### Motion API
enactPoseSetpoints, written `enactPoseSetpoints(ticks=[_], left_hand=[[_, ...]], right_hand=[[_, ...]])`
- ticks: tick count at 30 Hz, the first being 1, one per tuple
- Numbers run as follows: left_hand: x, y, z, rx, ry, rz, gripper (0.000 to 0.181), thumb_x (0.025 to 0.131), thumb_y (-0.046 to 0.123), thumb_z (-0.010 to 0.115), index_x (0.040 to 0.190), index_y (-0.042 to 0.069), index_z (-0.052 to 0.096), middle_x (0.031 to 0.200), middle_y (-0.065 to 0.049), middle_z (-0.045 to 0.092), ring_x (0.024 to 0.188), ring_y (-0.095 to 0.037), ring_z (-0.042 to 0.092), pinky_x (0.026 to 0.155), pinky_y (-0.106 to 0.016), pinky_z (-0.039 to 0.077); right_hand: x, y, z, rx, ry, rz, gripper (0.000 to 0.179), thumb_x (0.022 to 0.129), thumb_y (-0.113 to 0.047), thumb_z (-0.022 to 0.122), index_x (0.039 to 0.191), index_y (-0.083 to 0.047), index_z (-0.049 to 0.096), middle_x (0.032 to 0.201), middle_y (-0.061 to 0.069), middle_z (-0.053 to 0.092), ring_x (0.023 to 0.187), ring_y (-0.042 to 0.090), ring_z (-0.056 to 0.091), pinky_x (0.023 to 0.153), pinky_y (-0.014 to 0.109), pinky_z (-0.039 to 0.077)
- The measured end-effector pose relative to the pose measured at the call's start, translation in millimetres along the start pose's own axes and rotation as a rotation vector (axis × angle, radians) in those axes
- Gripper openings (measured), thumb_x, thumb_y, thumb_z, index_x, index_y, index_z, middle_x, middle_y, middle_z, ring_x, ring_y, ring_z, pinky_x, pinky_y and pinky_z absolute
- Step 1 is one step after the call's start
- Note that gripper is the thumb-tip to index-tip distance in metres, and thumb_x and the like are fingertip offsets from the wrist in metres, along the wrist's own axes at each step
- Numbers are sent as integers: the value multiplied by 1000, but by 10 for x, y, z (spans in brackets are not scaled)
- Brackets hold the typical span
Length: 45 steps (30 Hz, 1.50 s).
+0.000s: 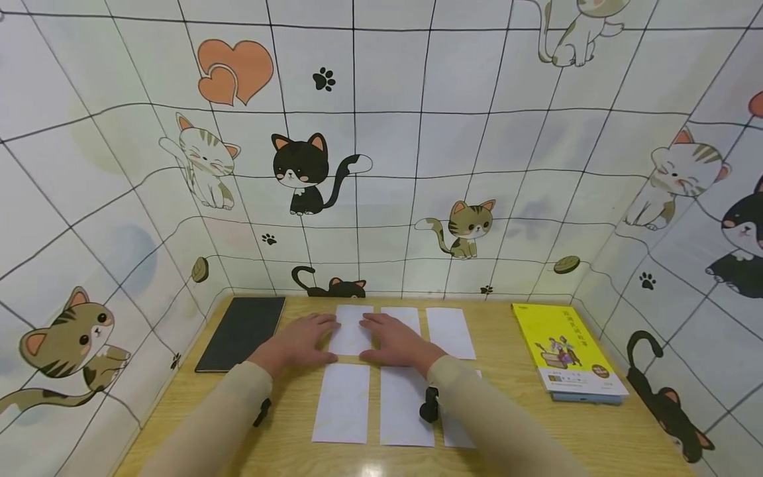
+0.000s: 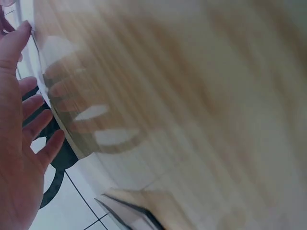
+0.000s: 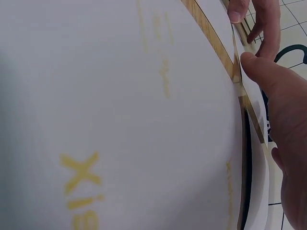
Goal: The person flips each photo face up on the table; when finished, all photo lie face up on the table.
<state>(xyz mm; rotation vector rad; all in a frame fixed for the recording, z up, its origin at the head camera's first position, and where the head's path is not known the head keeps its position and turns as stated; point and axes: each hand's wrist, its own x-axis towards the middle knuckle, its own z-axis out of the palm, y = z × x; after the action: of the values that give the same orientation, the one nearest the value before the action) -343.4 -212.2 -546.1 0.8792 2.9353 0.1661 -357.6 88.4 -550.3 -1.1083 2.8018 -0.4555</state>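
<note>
In the head view, my left hand [image 1: 303,341] rests at the left edge of a white paper sheet [image 1: 350,334] in the back row. Opposite it, my right hand [image 1: 395,339] touches the sheet's right edge and overlaps the neighbouring sheet [image 1: 402,318]. Both hands have fingers extended, thumbs toward the near edge of that sheet. The left wrist view catches my left hand [image 2: 21,139] with its fingers spread above the wood. In the right wrist view, a sheet with yellow lettering [image 3: 120,110] fills the foreground, with my right hand [image 3: 288,105] beyond it.
More white sheets lie in two rows, including one at the back right [image 1: 451,333] and one at the front left [image 1: 341,404]. A black notebook [image 1: 241,334] is at the left. A yellow book [image 1: 566,348] lies over a blue one [image 1: 587,398] at the right. Cat-patterned cloth [image 1: 387,146] surrounds the table.
</note>
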Motion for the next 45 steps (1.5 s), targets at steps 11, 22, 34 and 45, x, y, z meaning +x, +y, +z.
enactPoseSetpoints(ticks=[11, 22, 34, 45], left_hand=[[35, -59, -12, 62, -40, 83, 80, 106, 69, 58, 168, 20, 51, 174, -1, 45, 158, -34, 43, 125, -56, 40], [48, -74, -33, 93, -44, 117, 78, 108, 69, 56, 167, 17, 52, 173, -5, 47, 156, -39, 46, 124, -58, 42], [31, -64, -29, 105, -42, 121, 77, 109, 68, 53, 167, 17, 51, 173, -6, 46, 156, -39, 46, 125, -57, 41], [18, -86, 11, 70, 3, 133, 75, 112, 66, 46, 165, 15, 54, 171, -7, 49, 154, -38, 48, 122, -58, 43]], right_hand=[[64, -6, 38, -52, -29, -27, 83, 104, -66, 65, 167, -14, 51, 175, 4, 42, 162, 27, 38, 131, 44, 33], [69, -9, 45, -52, -31, -25, 81, 105, -66, 63, 165, -13, 53, 174, 6, 44, 161, 27, 39, 131, 44, 32], [104, 2, 62, -88, -46, -32, 82, 105, -70, 61, 166, -15, 52, 174, 4, 44, 162, 26, 39, 131, 43, 32], [128, 33, 107, -90, -33, -26, 84, 103, -73, 61, 164, -15, 54, 173, 5, 45, 161, 26, 40, 130, 44, 33]])
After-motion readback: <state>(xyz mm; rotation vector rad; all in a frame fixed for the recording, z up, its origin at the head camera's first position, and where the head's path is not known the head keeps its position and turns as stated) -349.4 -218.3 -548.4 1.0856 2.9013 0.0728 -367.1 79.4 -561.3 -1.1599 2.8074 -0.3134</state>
